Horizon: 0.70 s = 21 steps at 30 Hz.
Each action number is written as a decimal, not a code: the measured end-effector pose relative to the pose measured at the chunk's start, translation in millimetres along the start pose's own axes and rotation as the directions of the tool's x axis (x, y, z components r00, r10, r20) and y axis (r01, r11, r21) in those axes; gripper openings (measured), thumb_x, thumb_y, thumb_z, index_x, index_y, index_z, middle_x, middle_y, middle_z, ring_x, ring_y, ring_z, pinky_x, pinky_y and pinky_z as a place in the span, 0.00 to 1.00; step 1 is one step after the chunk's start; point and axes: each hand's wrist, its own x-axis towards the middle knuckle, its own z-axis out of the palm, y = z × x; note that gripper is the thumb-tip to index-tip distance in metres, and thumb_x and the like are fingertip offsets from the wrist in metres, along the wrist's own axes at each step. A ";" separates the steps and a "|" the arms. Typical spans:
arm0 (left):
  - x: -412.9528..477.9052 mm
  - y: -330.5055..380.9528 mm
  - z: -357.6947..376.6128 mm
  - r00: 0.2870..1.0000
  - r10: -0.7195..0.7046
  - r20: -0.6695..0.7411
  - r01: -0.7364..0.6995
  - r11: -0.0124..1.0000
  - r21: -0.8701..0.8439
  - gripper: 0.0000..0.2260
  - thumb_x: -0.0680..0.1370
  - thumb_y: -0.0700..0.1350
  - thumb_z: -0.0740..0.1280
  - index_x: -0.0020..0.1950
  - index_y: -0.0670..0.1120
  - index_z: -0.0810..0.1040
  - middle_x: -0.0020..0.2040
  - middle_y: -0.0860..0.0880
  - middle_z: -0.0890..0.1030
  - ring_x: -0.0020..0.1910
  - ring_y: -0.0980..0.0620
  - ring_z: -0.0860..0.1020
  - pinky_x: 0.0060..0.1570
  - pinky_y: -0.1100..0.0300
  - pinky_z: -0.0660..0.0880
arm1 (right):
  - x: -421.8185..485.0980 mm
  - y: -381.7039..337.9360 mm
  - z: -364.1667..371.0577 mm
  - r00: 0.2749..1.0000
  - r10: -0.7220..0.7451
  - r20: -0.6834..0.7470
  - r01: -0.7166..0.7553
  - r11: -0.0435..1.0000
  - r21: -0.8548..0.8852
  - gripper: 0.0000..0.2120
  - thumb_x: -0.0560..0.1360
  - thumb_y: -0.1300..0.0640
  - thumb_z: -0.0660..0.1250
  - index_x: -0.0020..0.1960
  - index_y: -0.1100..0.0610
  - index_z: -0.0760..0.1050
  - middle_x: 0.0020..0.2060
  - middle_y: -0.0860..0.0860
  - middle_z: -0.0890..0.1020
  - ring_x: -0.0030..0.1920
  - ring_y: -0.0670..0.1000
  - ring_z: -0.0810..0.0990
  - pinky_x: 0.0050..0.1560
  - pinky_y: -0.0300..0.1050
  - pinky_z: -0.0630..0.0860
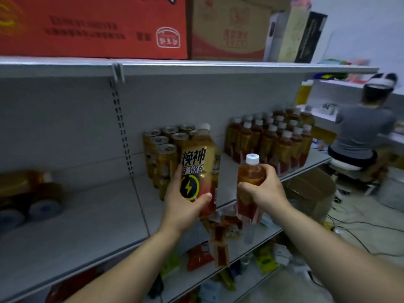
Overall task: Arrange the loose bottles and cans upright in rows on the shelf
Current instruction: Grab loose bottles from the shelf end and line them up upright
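My left hand (183, 201) grips a gold energy-drink bottle (197, 162) with a lightning-bolt label, held upright just in front of a cluster of upright gold cans (162, 149) on the grey shelf (91, 215). My right hand (265, 189) holds a smaller tea bottle (249, 173) with a white cap and red label, upright, off the shelf's front edge. A block of upright tea bottles (273, 138) stands in rows at the shelf's right end. At the far left, cans (28, 193) lie on their sides.
Red and brown cartons (94, 25) sit on the shelf above. Lower shelves hold snack packets (220, 243). A person (363, 127) sits at a white counter to the right, with a cardboard box (310, 193) and cables on the floor.
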 end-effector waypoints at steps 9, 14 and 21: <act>68.1 -15.6 69.2 0.989 0.081 0.120 -0.082 0.997 0.005 0.38 0.61 0.55 0.74 0.61 0.78 0.57 0.64 0.59 0.72 0.62 0.60 0.72 0.61 0.56 0.70 | 79.3 25.6 -19.5 0.997 0.059 -0.050 -0.061 0.998 -0.025 0.31 0.65 0.50 0.77 0.61 0.44 0.63 0.46 0.41 0.73 0.45 0.47 0.73 0.42 0.43 0.70; 87.8 -31.2 102.5 0.991 0.068 0.118 -0.072 0.997 0.031 0.39 0.62 0.54 0.74 0.69 0.66 0.60 0.59 0.70 0.71 0.59 0.69 0.70 0.56 0.63 0.71 | 119.7 46.4 -21.6 0.999 0.041 0.020 -0.041 0.999 -0.019 0.32 0.66 0.53 0.77 0.64 0.47 0.64 0.46 0.41 0.73 0.48 0.49 0.74 0.41 0.43 0.70; 99.0 -53.1 166.0 1.000 -0.005 -0.013 0.006 0.996 0.089 0.41 0.62 0.54 0.75 0.72 0.57 0.61 0.65 0.52 0.73 0.63 0.53 0.73 0.61 0.48 0.72 | 189.7 71.6 -26.6 0.972 -0.100 0.213 0.096 0.995 0.027 0.33 0.66 0.50 0.76 0.66 0.47 0.65 0.51 0.42 0.76 0.52 0.48 0.76 0.48 0.43 0.71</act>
